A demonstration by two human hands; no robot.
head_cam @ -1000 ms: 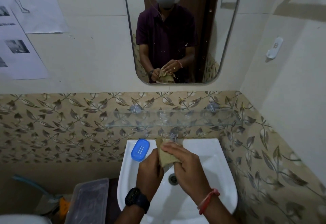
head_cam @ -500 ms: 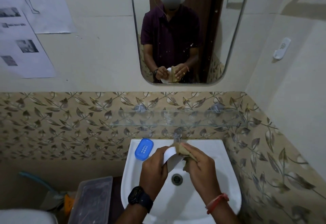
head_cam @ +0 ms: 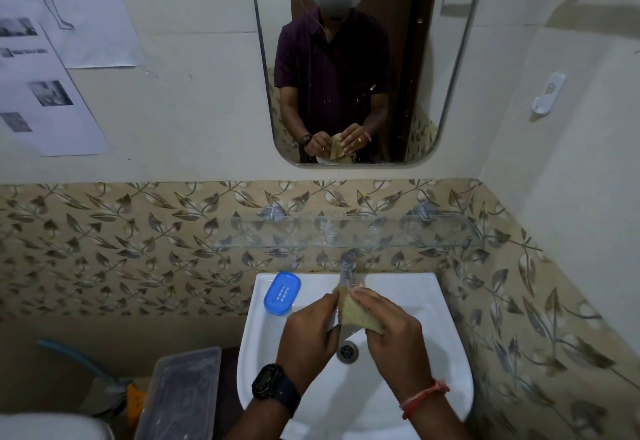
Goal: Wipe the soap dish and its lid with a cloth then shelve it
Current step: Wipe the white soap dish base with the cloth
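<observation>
- Nearest my view, over the basin, I count two hands: the left hand (head_cam: 308,332), with one black wristwatch (head_cam: 275,386), curls its fingers round a white soap dish piece (head_cam: 333,320), and only a sliver of that piece shows.
- The right hand (head_cam: 391,335), with one red thread band (head_cam: 424,398) at the wrist, pinches one tan cloth (head_cam: 356,315) against that white piece.
- Whether the white piece is the lid or the base I cannot tell.
- Beneath the hands sits one white washbasin (head_cam: 415,287) with one metal drain (head_cam: 347,350).
- One clear plastic box (head_cam: 180,394) stands to the left of the basin.
- One blue slotted soap dish piece (head_cam: 282,291) lies on the basin's back-left rim, apart from both hands.
- One chrome tap (head_cam: 347,270) stands at the middle of the back rim.
- One glass shelf (head_cam: 346,235) hangs above, on two round brackets.
- One mirror (head_cam: 426,93) reflects the person and both hands on the cloth.
- Two paper sheets (head_cam: 41,93) hang on the left wall, and their print is too blurred to read.
- One white wall hook (head_cam: 549,93) is fixed on the right wall.
</observation>
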